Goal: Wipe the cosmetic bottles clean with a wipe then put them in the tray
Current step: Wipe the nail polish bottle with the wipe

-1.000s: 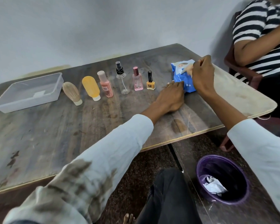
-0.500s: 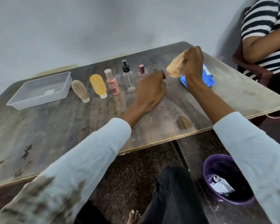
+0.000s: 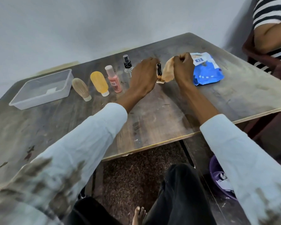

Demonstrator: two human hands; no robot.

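Since half a second back, both of my hands have dropped lower toward the tabletop (image 3: 152, 114), and my right hand (image 3: 183, 70) has carried the wipe (image 3: 168, 72) away from the blue wipe packet (image 3: 206, 72) and in next to the small nail polish bottle (image 3: 159, 73). My right fingers are curled tight around the top of the wipe, which hangs down in a tan bunch just beside the bottle. My left hand (image 3: 143, 77) sits over the bottles at that end of the row; its fingers bend toward the nail polish cap, but I cannot tell from this angle whether they actually grip it or anything behind the hand.

As for progress, I judge I am only at the start. The clear tray (image 3: 23, 101) at the far left holds no bottles that I can see, only a small pale patch on its floor. The beige ribbed bottle (image 3: 81, 88), yellow bottle (image 3: 99, 82), pink bottle (image 3: 113, 78) and clear spray bottle (image 3: 127, 64) all stand or lie in their row, untouched, between the tray and my left hand. A wipe is out and ready, so the fetching is done; every wiping and every placing is left, with the nail polish likely first.
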